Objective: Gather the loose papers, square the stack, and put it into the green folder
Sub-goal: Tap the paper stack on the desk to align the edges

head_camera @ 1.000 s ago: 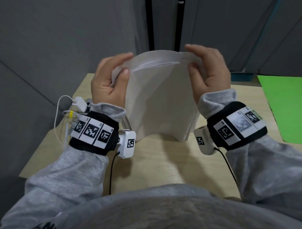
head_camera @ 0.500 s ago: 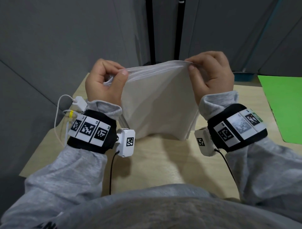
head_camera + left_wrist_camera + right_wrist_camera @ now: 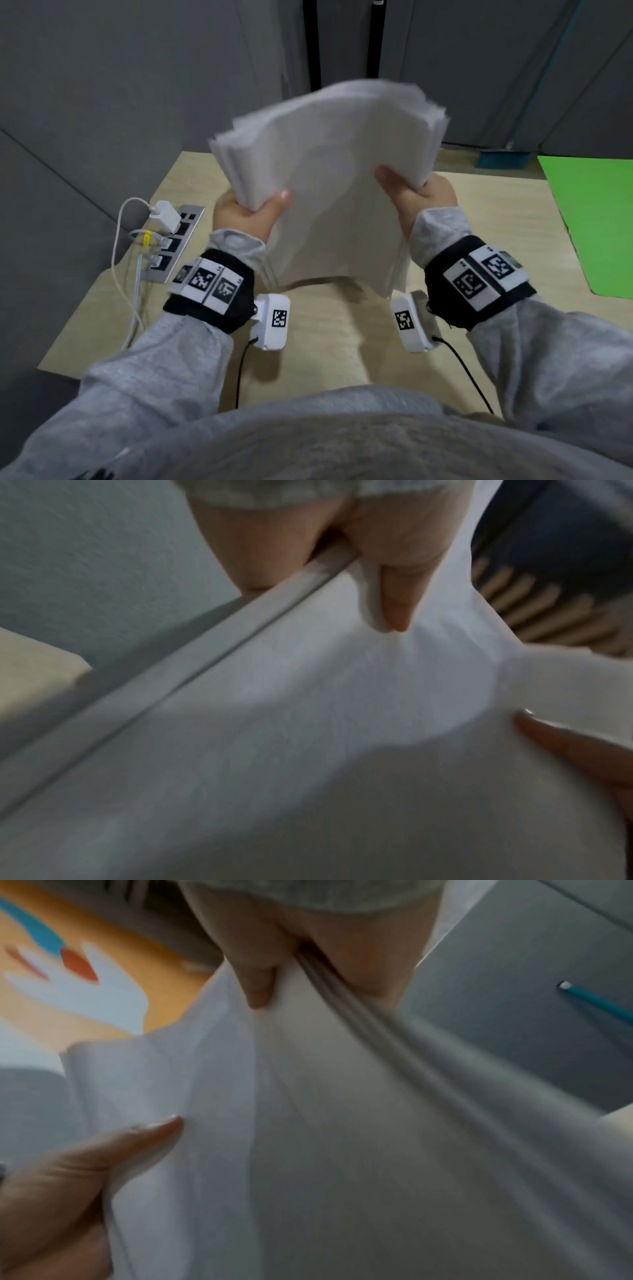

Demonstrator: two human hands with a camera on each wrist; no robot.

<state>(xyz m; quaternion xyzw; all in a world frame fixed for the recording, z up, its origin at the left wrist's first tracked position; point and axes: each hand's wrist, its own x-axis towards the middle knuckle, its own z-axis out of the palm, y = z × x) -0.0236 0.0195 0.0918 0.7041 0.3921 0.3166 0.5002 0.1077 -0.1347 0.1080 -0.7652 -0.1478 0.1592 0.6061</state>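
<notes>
Paper stack (image 3: pixel 329 178) at frame centre, held upright above the table (image 3: pixel 496 219); left hand (image 3: pixel 245 214) and right hand (image 3: pixel 416 197) pinch its side edges, thumbs in front. Top edges blurred, apparently uneven. Green folder (image 3: pixel 596 222) at right edge.

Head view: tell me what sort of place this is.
Probably an office or lab desk: a light wooden desk with a built-in socket strip holding chargers, grey partition panels around it, and a green folder lying there.
</notes>
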